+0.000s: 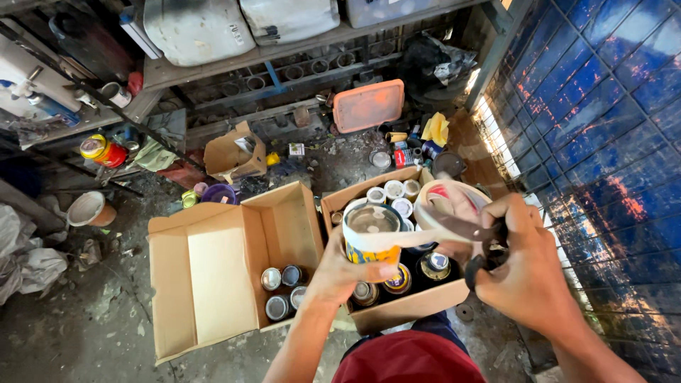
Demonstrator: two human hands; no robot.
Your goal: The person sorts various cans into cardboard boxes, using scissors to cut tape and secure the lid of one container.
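Left hand [347,269] grips upright can [371,234] above right carton [397,312] — tape strip [454,227] runs from can's side rightward to tape roll [447,202]. Right hand [521,273] closed on scissors [486,245], blades at strip, just right of can. Right carton holds many small tins; left carton [206,276], beside it, open — a few tins in near corner. Roll's support unclear, probably right-hand fingers.

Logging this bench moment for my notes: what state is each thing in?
Can: held upright in left hand, tape across it.
Tape roll: partly unrolled.
Scissors: in right hand, on the tape.
Left box: open, a few cans.
Right box: open, many cans.
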